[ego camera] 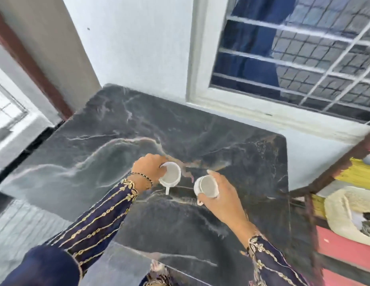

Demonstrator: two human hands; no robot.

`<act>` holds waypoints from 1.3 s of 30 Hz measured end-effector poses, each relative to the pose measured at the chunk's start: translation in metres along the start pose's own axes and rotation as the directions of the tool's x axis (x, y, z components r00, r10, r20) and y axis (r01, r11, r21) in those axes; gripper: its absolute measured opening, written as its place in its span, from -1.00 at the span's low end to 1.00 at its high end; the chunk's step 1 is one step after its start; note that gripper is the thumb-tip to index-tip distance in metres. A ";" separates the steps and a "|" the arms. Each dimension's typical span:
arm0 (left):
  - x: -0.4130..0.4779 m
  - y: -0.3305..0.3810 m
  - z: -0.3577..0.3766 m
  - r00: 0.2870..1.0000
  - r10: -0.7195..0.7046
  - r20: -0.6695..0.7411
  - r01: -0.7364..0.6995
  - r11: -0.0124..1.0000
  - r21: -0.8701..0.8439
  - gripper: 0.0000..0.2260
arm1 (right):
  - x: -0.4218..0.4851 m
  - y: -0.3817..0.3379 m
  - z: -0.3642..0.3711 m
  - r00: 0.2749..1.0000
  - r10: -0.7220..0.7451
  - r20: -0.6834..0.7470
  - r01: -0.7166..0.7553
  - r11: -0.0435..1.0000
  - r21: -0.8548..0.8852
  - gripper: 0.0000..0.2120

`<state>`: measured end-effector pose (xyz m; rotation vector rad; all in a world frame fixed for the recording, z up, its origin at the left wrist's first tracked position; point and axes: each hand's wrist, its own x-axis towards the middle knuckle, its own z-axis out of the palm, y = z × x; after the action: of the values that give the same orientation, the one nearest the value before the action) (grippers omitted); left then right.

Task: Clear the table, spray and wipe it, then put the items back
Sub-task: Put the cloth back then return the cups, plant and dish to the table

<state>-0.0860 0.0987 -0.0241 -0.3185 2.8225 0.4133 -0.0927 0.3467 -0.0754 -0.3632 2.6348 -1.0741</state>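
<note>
Two white cups are held over the middle of the dark marble table [122,129]. My left hand [148,168] grips the left cup [171,174] by its rim, its handle pointing toward me. My right hand [223,195] is wrapped around the right cup [207,186], which tilts toward the left, its handle low at the near side. Both cups look empty inside. Whether either cup touches the tabletop I cannot tell. The frame is blurred by motion.
A white wall and a barred window [293,58] stand behind the table. At the right is a wooden-framed seat with a yellow and pink cover [345,250] and a cream cloth [345,211]. Grey floor [25,223] lies to the left.
</note>
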 end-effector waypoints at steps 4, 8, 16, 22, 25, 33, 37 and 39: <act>0.002 -0.071 -0.009 0.996 -0.079 0.041 0.077 0.996 0.052 -0.68 | 0.014 -0.042 0.044 0.994 0.011 0.107 0.000 0.995 -0.103 -0.24; 0.005 -0.116 -0.010 0.992 -0.114 0.059 0.109 0.991 0.073 -0.71 | 0.016 -0.066 0.076 0.986 0.040 0.161 -0.008 0.981 -0.196 -0.25; 0.013 -0.156 -0.011 0.994 -0.084 0.071 0.078 0.993 0.085 -0.76 | 0.018 -0.081 0.103 0.977 0.101 0.187 -0.035 0.944 -0.329 -0.23; 0.017 -0.154 -0.010 0.993 -0.064 0.102 0.055 0.995 0.082 -0.75 | 0.017 -0.084 0.101 0.974 0.135 0.182 -0.062 0.931 -0.359 -0.20; 0.017 -0.152 -0.013 0.993 -0.060 0.105 0.047 0.991 0.125 -0.74 | 0.017 -0.086 0.100 0.974 0.133 0.184 -0.060 0.933 -0.355 -0.18; 0.015 -0.124 -0.030 0.980 -0.099 0.171 0.022 0.915 0.403 -0.68 | 0.012 -0.086 0.083 0.985 0.103 0.142 -0.059 0.957 -0.285 -0.25; 0.010 -0.087 -0.034 0.997 -0.019 0.078 -0.020 0.879 0.476 -0.73 | 0.009 -0.076 0.068 0.989 0.083 0.121 -0.052 0.971 -0.235 -0.32; 0.008 -0.064 -0.034 0.998 0.049 0.050 -0.068 0.867 0.494 -0.74 | 0.005 -0.068 0.058 0.992 0.088 0.091 -0.068 0.977 -0.201 -0.34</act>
<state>-0.0858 0.0273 -0.0107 -0.1122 2.7774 -0.3009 -0.0686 0.2612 -0.0676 -0.3412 2.6487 -0.7522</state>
